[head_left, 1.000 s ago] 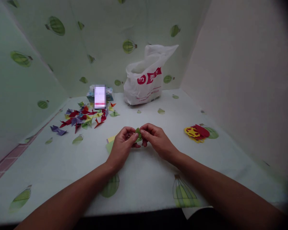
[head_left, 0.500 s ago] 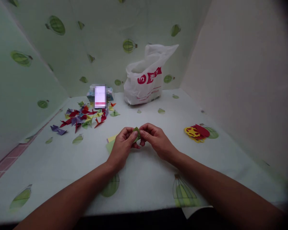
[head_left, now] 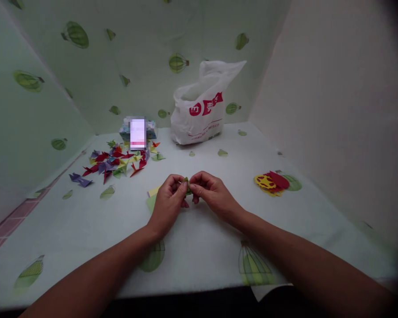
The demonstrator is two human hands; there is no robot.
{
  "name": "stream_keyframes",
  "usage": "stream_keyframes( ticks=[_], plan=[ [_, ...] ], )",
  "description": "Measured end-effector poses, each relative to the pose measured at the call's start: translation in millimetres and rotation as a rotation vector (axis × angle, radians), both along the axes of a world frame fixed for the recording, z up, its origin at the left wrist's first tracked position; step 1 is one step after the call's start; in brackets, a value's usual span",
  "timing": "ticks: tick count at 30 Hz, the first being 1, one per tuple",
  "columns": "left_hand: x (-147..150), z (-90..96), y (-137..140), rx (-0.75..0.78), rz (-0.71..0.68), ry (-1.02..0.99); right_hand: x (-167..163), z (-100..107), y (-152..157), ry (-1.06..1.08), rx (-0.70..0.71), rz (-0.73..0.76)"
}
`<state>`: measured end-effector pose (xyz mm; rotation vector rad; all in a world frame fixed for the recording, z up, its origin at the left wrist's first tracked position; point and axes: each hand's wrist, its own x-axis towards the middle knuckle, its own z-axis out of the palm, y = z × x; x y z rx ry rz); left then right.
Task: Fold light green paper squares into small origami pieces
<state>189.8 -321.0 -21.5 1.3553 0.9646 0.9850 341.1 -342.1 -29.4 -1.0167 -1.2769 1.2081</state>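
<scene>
A small folded piece of green paper (head_left: 186, 180) is held up between my two hands, over the middle of the table. My left hand (head_left: 170, 194) pinches it from the left, thumb on the near side. From the right, the thumb and fingertips of my right hand (head_left: 209, 189) close on its edge. Fingers hide most of the paper's shape. Beneath and beside my left hand lie flat sheets of coloured paper (head_left: 151, 203), light green on top with a yellow edge showing.
Several folded paper birds (head_left: 111, 163) are heaped at the left. Behind them a lit phone (head_left: 138, 132) leans on a tissue box (head_left: 151, 129). A white plastic bag (head_left: 197, 115) stands at the back. Red and yellow paper cutouts (head_left: 271, 183) lie at the right.
The green paper has turned, showing a narrower side now, and has shifted slightly left. My right fingertips have moved a little left with it. Both hands keep their pinch.
</scene>
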Motion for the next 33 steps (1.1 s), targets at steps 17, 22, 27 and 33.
stream_keyframes(
  ticks=[17, 22, 27, 33],
  plan=[
    [1.5, -3.0, 1.7, 0.009, 0.006, -0.031, -1.4, -1.0, -0.2, 0.017, 0.004, -0.006],
    [-0.2, -0.9, 1.7, 0.094, 0.046, 0.028, -3.7, -1.0, -0.9, 0.059, 0.008, -0.010],
    [-0.1, -3.4, 0.7, 0.044, -0.002, -0.050, -2.3, -4.2, 1.4, 0.090, -0.009, -0.016],
    [-1.4, -2.8, 1.9, 0.085, 0.069, 0.042, -2.6, -5.3, 1.4, 0.151, -0.032, -0.022]
  ],
)
